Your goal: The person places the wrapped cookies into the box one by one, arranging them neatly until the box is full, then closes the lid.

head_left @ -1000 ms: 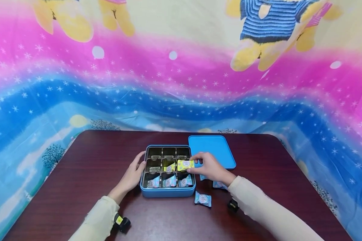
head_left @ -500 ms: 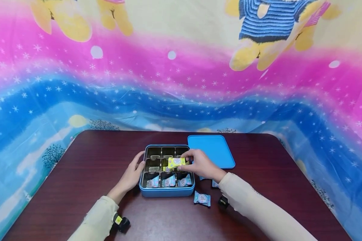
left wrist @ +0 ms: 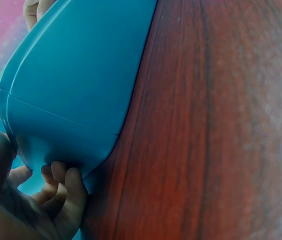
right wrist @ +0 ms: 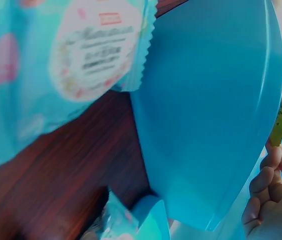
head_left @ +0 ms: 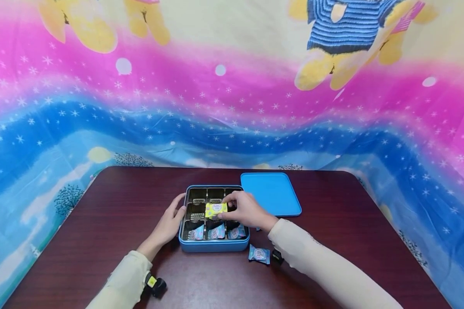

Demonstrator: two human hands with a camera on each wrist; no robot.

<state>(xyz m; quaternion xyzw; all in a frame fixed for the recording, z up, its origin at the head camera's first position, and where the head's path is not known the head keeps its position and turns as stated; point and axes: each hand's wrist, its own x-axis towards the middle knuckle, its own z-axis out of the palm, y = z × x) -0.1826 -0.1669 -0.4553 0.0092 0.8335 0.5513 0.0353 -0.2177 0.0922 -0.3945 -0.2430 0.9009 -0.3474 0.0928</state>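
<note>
A square blue box (head_left: 215, 246) with a dark divided insert stands on the table. My left hand (head_left: 169, 223) holds its left side. In the left wrist view several bent fingers (left wrist: 71, 192) touch the box's outer wall near a corner, with the thumb at the rim. A yellow wrapped candy (head_left: 215, 209) is pinched between my right hand's (head_left: 245, 209) thumb and forefinger over the middle compartment. The candy hides whatever lies in that compartment. Blue wrapped candies (head_left: 216, 231) sit in the front row. The right hand covers most of the middle-right compartment.
A blue lid (head_left: 270, 194) lies behind and right of the box. One blue wrapped candy (head_left: 259, 254) lies on the table (head_left: 201, 283) at the front right. Another pokes out under the right wrist. A patterned cloth (head_left: 224, 111) hangs behind the table.
My right hand has moved left with the yellow candy, from the middle-right compartment to over the middle one. The left hand has stayed on the box.
</note>
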